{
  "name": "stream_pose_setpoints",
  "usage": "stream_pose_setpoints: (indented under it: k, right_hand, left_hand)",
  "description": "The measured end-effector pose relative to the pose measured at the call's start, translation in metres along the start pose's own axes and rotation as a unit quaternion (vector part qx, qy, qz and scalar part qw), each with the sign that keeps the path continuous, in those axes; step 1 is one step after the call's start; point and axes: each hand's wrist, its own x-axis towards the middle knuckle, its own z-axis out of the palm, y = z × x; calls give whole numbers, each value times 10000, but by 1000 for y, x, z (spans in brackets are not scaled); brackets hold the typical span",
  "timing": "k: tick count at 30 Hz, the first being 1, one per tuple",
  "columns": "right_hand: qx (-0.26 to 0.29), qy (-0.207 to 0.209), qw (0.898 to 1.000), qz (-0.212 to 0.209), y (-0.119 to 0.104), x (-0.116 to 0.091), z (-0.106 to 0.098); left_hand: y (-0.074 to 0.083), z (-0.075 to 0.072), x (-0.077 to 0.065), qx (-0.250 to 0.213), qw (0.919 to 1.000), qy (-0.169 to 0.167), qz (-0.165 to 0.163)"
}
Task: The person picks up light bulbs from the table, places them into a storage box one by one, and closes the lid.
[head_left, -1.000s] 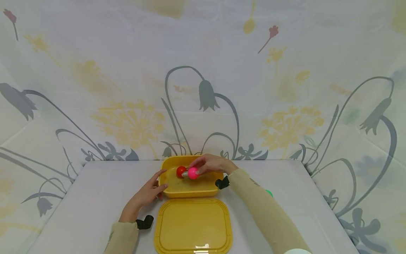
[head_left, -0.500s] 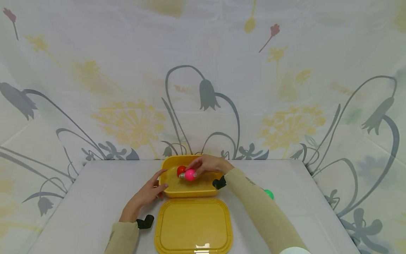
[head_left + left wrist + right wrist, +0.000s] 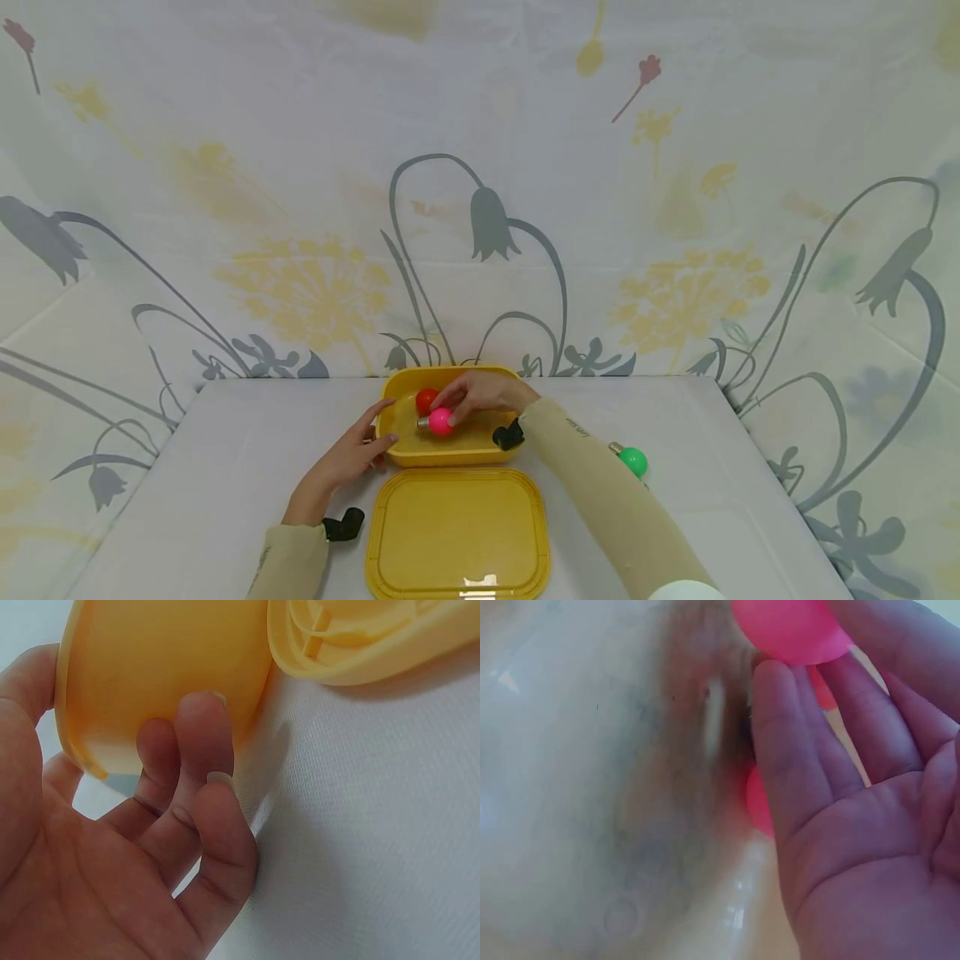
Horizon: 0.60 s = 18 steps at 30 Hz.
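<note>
My right hand [image 3: 486, 393] pinches a pink light bulb [image 3: 441, 422] by its round glass, low inside a yellow plastic box [image 3: 450, 457]. The bulb's metal screw base points left. Right behind it lies a red bulb [image 3: 426, 401], partly covered by the fingers in the head view. Below the fingers in the right wrist view, another pink rounded shape [image 3: 760, 804] shows, mostly hidden by the hand. My left hand [image 3: 352, 452] holds the box at its left end, with the thumb over the rim and the other fingers along the outer wall.
A yellow lid [image 3: 457, 533] lies flat on the white-covered table [image 3: 217, 467], just in front of the box. To the right, beyond the right sleeve, lies a green bulb [image 3: 633, 461]. A flower-printed cloth [image 3: 480, 125] hangs behind the table.
My right hand has moved slightly left and toward me with the pink bulb. More of the green bulb shows past the sleeve. The left hand has stayed put.
</note>
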Motion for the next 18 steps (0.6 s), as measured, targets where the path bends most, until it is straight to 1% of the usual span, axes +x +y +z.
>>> stream_pose_setpoints:
  k: [4,13,18]
  right_hand:
    - [-47,40,10000,22,4,2,1]
    - [-524,115,9985,118,7,4,2]
    - [-497,91,9987,79,6,7,5]
  left_hand:
    - [0,0,0,-15,10000,7,-21]
    - [1,1,-1,28,10000,17,-37]
    - [1,1,-2,-8,10000,16,-49]
